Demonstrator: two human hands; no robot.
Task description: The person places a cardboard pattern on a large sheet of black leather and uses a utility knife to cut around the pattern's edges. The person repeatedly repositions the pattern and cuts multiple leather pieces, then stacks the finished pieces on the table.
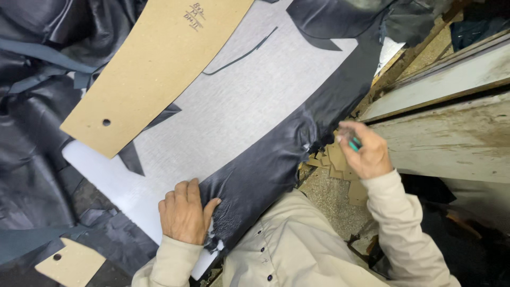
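Observation:
My left hand (184, 212) lies flat, fingers together, on the pale grey metal sheet (223, 114), touching the edge of a black leather strip (281, 154) that curves along the sheet's near edge. My right hand (364, 151) is raised beside the table, off the sheet, with its fingers closed around a small teal-handled tool (354, 143). A long tan cardboard template (151, 69) with a punched hole rests tilted on the sheet's far left part.
Black leather hides (37, 106) are piled at the left. A second small cardboard template (71, 264) lies at the lower left. Cardboard scraps (334, 159) litter the floor by a worn wooden bench (451, 133) on the right. A thin leather offcut (241, 53) lies on the sheet.

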